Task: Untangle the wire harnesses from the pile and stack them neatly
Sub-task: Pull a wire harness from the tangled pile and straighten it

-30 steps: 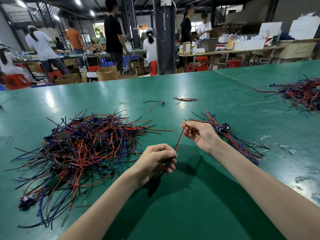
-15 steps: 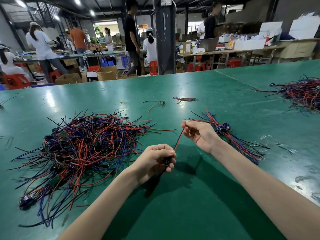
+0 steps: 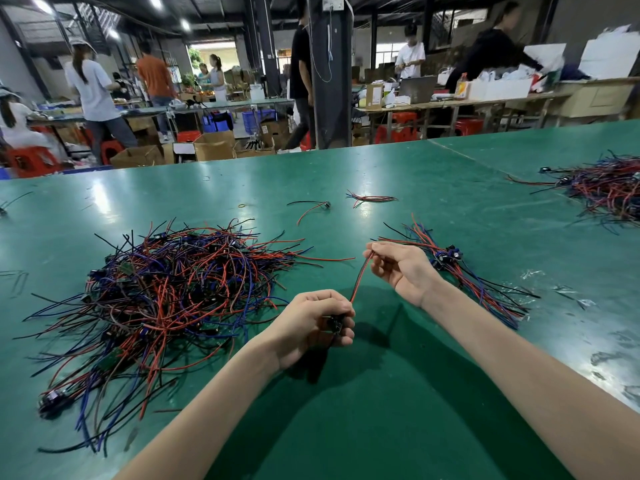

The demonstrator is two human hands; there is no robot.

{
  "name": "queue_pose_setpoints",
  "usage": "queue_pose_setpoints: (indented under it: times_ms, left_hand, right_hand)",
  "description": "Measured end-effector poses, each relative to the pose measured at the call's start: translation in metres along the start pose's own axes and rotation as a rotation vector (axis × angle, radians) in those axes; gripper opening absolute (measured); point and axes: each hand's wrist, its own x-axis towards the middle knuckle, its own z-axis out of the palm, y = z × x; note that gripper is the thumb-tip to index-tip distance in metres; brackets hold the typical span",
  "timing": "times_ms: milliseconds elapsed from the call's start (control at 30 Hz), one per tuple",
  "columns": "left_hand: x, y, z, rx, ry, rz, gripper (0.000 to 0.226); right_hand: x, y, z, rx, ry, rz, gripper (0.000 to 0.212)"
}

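Note:
A big tangled pile of red, blue and black wire harnesses (image 3: 166,292) lies on the green table (image 3: 346,427) at my left. One harness (image 3: 360,277) with red and black wires is stretched between my hands. My left hand (image 3: 311,323) grips its black connector end. My right hand (image 3: 398,268) pinches the wires' far end, up and to the right. Behind my right hand lies a straightened stack of harnesses (image 3: 464,271), connectors together.
Two loose harnesses (image 3: 370,198) (image 3: 311,207) lie farther back on the table. Another tangled pile (image 3: 606,188) sits at the far right. Scraps of clear plastic (image 3: 568,292) lie at the right. People work at benches beyond the table's far edge.
My hands and the stretched harness have hardly moved. People in the background have walked to new places.

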Motion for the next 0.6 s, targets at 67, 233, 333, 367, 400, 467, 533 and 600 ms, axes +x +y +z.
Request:
queue_pose_setpoints:
  times_ms: [67,233,333,367,400,467,533,600]
  left_hand:
    - [0.000,-0.002,0.001,0.020,0.029,0.007,0.024]
    - [0.004,-0.005,0.002,0.034,0.094,0.032,0.023]
    - [0.005,-0.004,-0.002,0.046,0.159,0.073,0.025]
    - [0.006,-0.003,-0.004,0.058,0.183,0.096,0.024]
    - [0.006,-0.002,-0.005,0.074,0.213,0.124,0.024]
    - [0.008,0.001,-0.009,0.107,0.294,0.187,0.024]
    - [0.009,0.007,-0.013,0.117,0.393,0.240,0.024]
    - [0.009,0.011,-0.018,0.088,0.464,0.281,0.023]
  right_hand:
    - [0.000,-0.001,0.000,0.014,0.004,0.000,0.014]
    - [0.000,-0.001,0.000,0.060,-0.020,-0.008,0.013]
    - [-0.001,-0.001,0.004,0.068,-0.041,0.022,0.015]
    - [-0.002,0.000,0.005,0.050,-0.048,0.040,0.015]
    - [-0.003,0.000,0.007,0.017,-0.061,0.056,0.015]
    - [-0.008,0.002,0.011,-0.094,-0.116,0.081,0.014]
    - [-0.016,0.005,0.016,-0.229,-0.226,0.123,0.013]
    - [-0.027,0.011,0.022,-0.323,-0.375,0.184,0.017]
